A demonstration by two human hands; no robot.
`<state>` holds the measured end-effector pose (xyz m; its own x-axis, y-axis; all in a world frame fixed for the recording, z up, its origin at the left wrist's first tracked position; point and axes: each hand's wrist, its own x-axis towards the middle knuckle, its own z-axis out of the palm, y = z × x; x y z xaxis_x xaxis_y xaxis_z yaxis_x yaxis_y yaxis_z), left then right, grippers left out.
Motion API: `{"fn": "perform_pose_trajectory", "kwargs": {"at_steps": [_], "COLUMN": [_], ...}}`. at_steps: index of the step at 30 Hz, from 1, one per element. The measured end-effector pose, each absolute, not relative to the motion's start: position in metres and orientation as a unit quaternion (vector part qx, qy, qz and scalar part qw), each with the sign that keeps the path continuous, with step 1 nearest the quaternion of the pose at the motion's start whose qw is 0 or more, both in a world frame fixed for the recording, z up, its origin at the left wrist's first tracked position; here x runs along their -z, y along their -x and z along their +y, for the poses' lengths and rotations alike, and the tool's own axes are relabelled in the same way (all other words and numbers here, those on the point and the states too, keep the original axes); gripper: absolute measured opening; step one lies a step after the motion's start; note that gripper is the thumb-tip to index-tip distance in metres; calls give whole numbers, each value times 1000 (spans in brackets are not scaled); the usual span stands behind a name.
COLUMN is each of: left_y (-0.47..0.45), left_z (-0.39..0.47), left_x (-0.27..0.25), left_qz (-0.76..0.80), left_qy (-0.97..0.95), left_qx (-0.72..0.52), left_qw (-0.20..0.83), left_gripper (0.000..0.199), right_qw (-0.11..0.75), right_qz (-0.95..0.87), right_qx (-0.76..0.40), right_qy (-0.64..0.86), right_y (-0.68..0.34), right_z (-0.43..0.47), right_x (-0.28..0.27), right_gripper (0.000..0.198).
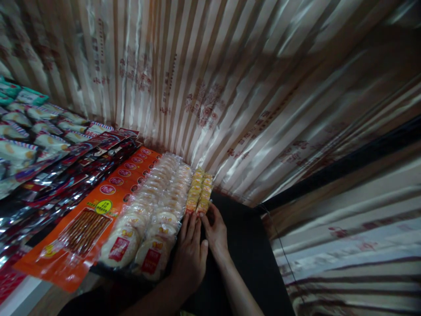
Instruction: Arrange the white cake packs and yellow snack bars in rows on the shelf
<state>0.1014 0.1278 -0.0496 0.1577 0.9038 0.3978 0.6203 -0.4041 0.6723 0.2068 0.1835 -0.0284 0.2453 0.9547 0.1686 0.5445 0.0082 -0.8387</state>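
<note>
Two narrow columns of small yellow snack packets stand side by side on a black surface. My left hand lies at their near end, fingers stretched forward and touching the front packets, thumb apart. From the right, my right hand has its thumb on the front of the right column and its fingers along the side, around the nearest packet. Just left of my left hand are two long rows of round white crackers in clear wrappers, with red labels on the nearest ones.
Flat orange packs showing brown sticks lie left of the crackers. Beyond them are dark shiny packs, white-and-blue snack bags and teal bags. A striped printed plastic sheet hangs behind, with a dark bar at the right.
</note>
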Motion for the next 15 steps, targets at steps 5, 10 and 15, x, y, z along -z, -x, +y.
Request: {"fn": "perform_pose_trajectory", "kwargs": {"at_steps": [5, 10, 15], "left_y": [-101, -100, -101], "left_z": [129, 130, 129], "left_x": [49, 49, 49], "left_qz": [508, 504, 510], "left_qy": [-742, -748, -748], "left_qx": [-398, -391, -382], "left_qw": [182, 182, 186], "left_gripper": [47, 48, 48], "right_qw": [436, 418, 417], "right_qz": [-555, -560, -583], "right_qx": [-230, -216, -206], "right_qy": [670, 682, 666], "right_y": [-205, -204, -209], "right_z": [185, 188, 186], "right_x": [30, 30, 28], "right_gripper": [38, 30, 29]}}
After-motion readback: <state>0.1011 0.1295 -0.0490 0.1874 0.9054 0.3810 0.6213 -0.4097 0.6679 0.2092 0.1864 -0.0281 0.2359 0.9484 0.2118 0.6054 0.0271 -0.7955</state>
